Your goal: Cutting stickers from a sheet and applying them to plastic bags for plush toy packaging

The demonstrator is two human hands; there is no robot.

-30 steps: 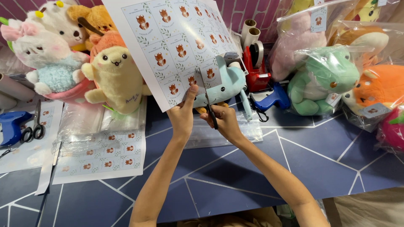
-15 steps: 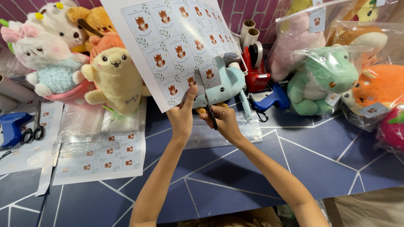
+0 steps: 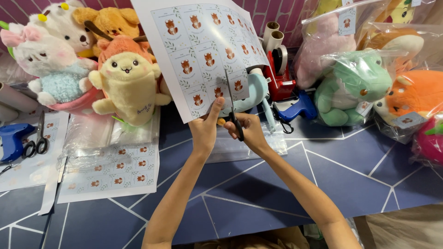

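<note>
- The left hand [image 3: 203, 131] pinches the lower edge of the sheet [image 3: 203, 50] of printed fox labels, holding it up over the table [image 3: 286, 184]; its fingers are clenched on the paper, thumb on the near face.
- The right hand [image 3: 251, 131] grasps the scissors [image 3: 232, 103], fingers through the handles, blades pointing up into the sheet between two columns of labels.
- Compared with half a second and a second ago, the sheet has tilted slightly and the blades reach a little further up the column gap, so the cut looks to be advancing; hands stay in much the same place.
- Behind the sheet sit plush toys [image 3: 127, 85], a red tape dispenser [image 3: 279, 74] and bagged toys [image 3: 355, 87].
- Another label sheet [image 3: 115, 173] lies flat on the table to the left, beside a second pair of scissors [image 3: 37, 143].
</note>
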